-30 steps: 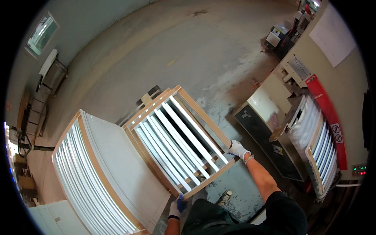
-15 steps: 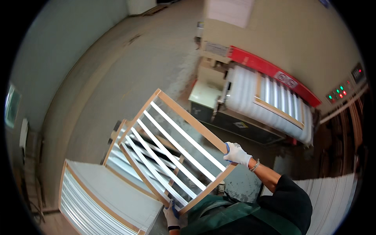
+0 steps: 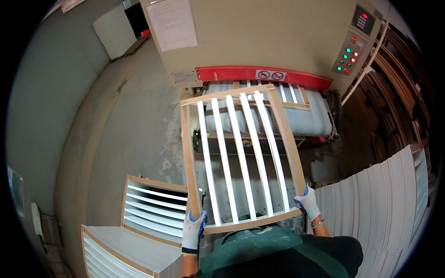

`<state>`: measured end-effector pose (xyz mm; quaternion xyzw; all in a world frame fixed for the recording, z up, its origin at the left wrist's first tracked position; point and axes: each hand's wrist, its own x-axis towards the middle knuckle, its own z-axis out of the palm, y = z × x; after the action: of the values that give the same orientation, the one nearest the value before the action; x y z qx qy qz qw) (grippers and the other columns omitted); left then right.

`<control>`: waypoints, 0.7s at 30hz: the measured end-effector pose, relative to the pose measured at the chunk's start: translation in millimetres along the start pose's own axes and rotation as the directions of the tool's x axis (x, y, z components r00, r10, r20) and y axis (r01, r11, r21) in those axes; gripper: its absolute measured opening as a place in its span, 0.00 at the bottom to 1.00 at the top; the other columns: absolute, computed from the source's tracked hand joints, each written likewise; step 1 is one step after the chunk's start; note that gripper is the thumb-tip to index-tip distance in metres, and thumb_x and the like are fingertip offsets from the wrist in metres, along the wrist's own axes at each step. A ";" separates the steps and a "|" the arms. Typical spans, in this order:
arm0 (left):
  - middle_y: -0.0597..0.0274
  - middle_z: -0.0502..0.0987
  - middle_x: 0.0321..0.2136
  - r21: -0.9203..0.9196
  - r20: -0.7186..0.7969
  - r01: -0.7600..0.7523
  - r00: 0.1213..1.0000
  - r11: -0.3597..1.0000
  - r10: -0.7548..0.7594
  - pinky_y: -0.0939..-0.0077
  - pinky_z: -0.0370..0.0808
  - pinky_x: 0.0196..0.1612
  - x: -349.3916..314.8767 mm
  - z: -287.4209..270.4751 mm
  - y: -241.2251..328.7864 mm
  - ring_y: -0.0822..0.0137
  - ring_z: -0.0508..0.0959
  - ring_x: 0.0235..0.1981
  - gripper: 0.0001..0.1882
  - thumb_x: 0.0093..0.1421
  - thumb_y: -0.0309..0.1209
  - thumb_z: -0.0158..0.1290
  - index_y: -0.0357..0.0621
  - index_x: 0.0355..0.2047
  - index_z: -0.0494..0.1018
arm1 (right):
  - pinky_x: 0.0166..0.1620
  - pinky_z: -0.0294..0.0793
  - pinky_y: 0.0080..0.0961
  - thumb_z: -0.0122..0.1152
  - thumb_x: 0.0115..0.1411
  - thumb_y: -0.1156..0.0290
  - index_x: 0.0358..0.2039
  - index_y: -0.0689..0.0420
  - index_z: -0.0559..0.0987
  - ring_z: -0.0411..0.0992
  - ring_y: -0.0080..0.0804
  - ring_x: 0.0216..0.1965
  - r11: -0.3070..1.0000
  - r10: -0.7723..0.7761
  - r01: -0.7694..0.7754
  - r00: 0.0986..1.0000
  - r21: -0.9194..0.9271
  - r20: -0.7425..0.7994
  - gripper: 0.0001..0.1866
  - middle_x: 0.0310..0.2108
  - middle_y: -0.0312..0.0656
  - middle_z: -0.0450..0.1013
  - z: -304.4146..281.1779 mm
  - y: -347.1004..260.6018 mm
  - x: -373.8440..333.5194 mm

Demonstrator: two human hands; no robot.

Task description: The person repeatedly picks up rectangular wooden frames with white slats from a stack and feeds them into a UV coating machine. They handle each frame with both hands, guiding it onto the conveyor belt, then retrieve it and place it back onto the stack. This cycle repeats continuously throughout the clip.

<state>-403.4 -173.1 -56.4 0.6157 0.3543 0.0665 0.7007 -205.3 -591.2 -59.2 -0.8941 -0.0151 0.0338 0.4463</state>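
A rectangular slatted frame (image 3: pixel 252 222), with brown edge rails and several white slats, is held out in front of me, tilted with its far end raised. My left hand (image 3: pixel 191 230), in a white glove with blue on the fingers, grips the frame's near left corner. At the near right corner my right hand (image 3: pixel 309 204), gloved the same way, is closed on the rail. Beyond, another slatted frame (image 3: pixel 296 106) lies on the conveyor belt (image 3: pixel 321 121) of a machine, its far part under a red bar (image 3: pixel 222 74). The held frame covers part of the belt.
The beige machine (image 3: pixel 259 37) has a lit control panel (image 3: pixel 348 55) at its right. Left of me stands a stack of slatted pieces (image 3: pixel 134 234), with another slatted piece (image 3: pixel 155 207) behind it. Tall stacks of pale boards (image 3: pixel 371 199) and brown boards (image 3: pixel 394 92) line the right.
My view has turned right toward the machine. The held frame has swung round from its slant on the left and now points at the conveyor. Both hands still grip it.
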 end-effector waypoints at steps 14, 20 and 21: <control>0.69 0.75 0.20 0.285 0.220 -0.094 0.975 0.954 0.030 0.81 0.65 0.22 20.0 82.7 31.5 0.77 0.71 0.18 0.10 0.62 0.35 0.61 0.40 0.35 0.77 | 0.22 0.71 0.28 0.66 0.47 0.81 0.31 0.65 0.79 0.72 0.25 0.17 0.940 0.240 -0.220 0.970 0.262 -0.043 0.09 0.18 0.37 0.73 -51.3 58.6 -22.0; 0.67 0.73 0.19 0.341 0.354 -0.423 0.885 0.840 0.302 0.75 0.66 0.24 51.3 93.0 28.4 0.74 0.70 0.18 0.20 0.66 0.44 0.55 0.37 0.31 0.77 | 0.23 0.70 0.28 0.67 0.46 0.79 0.24 0.63 0.76 0.72 0.25 0.18 0.920 0.144 -0.120 0.989 0.374 -0.037 0.07 0.18 0.37 0.72 -56.0 80.0 28.4; 0.67 0.73 0.19 0.344 0.361 -0.450 0.873 0.824 0.326 0.74 0.66 0.24 55.8 93.5 29.1 0.74 0.70 0.18 0.20 0.66 0.45 0.55 0.37 0.31 0.77 | 0.24 0.70 0.28 0.67 0.46 0.78 0.24 0.63 0.76 0.72 0.25 0.19 0.911 0.154 -0.135 0.988 0.389 -0.018 0.07 0.18 0.37 0.73 -57.1 81.8 35.4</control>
<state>-298.1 -213.1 -54.0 0.8135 0.1206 0.0418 0.5674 -166.1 -683.9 -92.0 -0.7878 0.0688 0.0474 0.6103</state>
